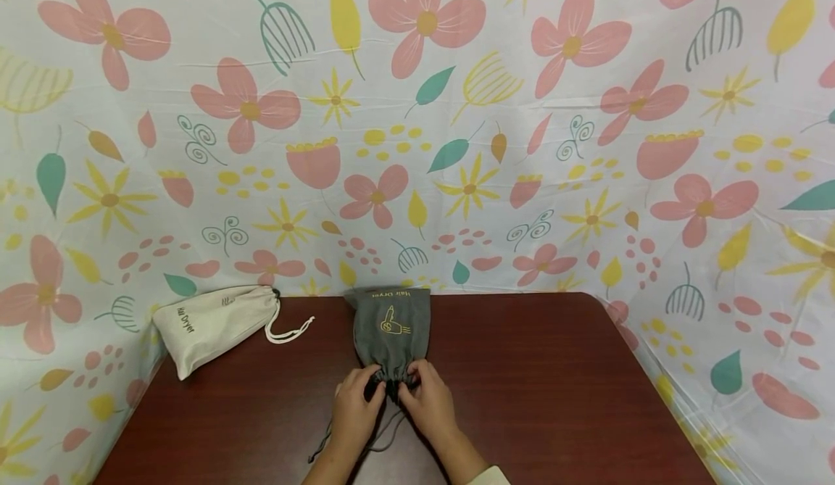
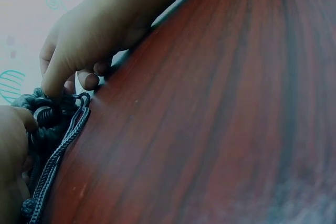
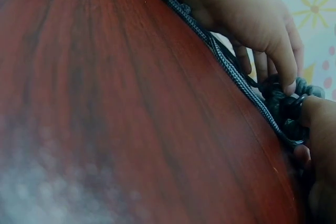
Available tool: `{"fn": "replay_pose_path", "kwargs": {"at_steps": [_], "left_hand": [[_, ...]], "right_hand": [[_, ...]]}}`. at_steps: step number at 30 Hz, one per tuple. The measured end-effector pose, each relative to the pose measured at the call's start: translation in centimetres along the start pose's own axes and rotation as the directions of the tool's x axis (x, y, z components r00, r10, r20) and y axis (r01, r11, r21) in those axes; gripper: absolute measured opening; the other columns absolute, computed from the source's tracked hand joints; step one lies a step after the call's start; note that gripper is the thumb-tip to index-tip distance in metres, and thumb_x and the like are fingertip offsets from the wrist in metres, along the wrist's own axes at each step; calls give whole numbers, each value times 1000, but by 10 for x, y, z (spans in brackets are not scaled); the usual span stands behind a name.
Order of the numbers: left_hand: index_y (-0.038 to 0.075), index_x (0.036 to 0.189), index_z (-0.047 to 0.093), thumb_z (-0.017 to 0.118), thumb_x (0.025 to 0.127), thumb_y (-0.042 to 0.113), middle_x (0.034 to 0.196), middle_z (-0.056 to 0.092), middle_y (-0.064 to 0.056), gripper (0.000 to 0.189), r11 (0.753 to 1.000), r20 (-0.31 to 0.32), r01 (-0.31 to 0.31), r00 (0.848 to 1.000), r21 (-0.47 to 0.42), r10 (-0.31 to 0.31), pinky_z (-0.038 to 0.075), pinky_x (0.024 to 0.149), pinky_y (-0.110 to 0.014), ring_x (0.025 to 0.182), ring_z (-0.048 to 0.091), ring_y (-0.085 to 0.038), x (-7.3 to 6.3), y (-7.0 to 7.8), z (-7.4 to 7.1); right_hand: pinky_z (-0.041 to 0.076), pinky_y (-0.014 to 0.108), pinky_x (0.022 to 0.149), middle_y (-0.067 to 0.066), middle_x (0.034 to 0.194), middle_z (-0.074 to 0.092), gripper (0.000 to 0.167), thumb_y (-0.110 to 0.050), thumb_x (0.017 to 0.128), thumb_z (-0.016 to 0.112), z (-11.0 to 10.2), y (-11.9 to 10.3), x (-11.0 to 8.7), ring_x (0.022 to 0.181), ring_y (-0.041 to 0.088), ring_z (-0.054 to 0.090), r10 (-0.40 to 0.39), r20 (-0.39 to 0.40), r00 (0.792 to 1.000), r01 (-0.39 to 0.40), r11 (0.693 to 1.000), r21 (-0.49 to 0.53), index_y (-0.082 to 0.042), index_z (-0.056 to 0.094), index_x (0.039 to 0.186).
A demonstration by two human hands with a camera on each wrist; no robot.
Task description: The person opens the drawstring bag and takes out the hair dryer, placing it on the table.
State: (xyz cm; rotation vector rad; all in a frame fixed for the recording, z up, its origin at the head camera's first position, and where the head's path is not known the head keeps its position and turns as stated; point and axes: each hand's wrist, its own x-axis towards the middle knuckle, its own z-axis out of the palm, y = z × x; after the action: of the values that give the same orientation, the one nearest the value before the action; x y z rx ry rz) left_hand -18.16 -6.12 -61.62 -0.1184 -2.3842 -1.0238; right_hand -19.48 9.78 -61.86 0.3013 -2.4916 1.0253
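Observation:
A grey drawstring bag (image 1: 391, 336) lies on the table with its gathered mouth toward me. It bears a yellow hair dryer picture and the words "Hair Dryer". My left hand (image 1: 354, 407) grips the left side of the mouth between thumb and fingers, and my right hand (image 1: 430, 407) pinches the right side. Between the thumbs, the right wrist view shows a dark rounded piece (image 3: 290, 107) amid bunched cloth. The bag's braided cord (image 2: 65, 142) trails from the mouth toward the left, ending in a knot. Fingers partly hide the mouth.
A cream drawstring bag (image 1: 218, 325) marked "Hair Dryer" lies at the table's back left, its white cord (image 1: 287, 336) hanging to the right. The dark red wooden table (image 1: 535, 383) has a rounded back right corner. Flower-printed cloth (image 1: 417, 180) stands behind and along both sides.

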Motion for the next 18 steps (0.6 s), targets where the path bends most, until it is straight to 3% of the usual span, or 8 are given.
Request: {"fn": "replay_pose_path", "kwargs": {"at_steps": [6, 14, 18], "left_hand": [[15, 111, 74, 83, 82, 13, 97, 71, -1, 31, 1000, 1, 11, 1000, -13, -11, 48, 85, -45, 86, 69, -18, -1, -1, 2], [16, 113, 72, 82, 83, 13, 100, 70, -1, 32, 999, 14, 34, 999, -26, -34, 46, 92, -50, 88, 69, -21, -1, -2, 1], [16, 114, 72, 81, 85, 12, 101, 69, -2, 31, 998, 22, 53, 998, -40, -52, 45, 93, -50, 90, 68, -21, -2, -1, 1]], "right_hand": [[37, 16, 53, -1, 86, 58, 29, -12, 81, 79, -1, 0, -1, 60, -5, 39, 10, 10, 1000, -10, 1000, 4, -13, 59, 101], [37, 14, 51, -3, 86, 56, 30, -9, 79, 79, 1, 1, -1, 59, -7, 39, -25, -36, 999, 25, 1000, 11, -13, 59, 101], [39, 15, 53, -5, 88, 54, 29, -8, 81, 78, -1, -1, -1, 61, -5, 41, 10, -14, 1000, -9, 999, 34, -14, 58, 102]]}}
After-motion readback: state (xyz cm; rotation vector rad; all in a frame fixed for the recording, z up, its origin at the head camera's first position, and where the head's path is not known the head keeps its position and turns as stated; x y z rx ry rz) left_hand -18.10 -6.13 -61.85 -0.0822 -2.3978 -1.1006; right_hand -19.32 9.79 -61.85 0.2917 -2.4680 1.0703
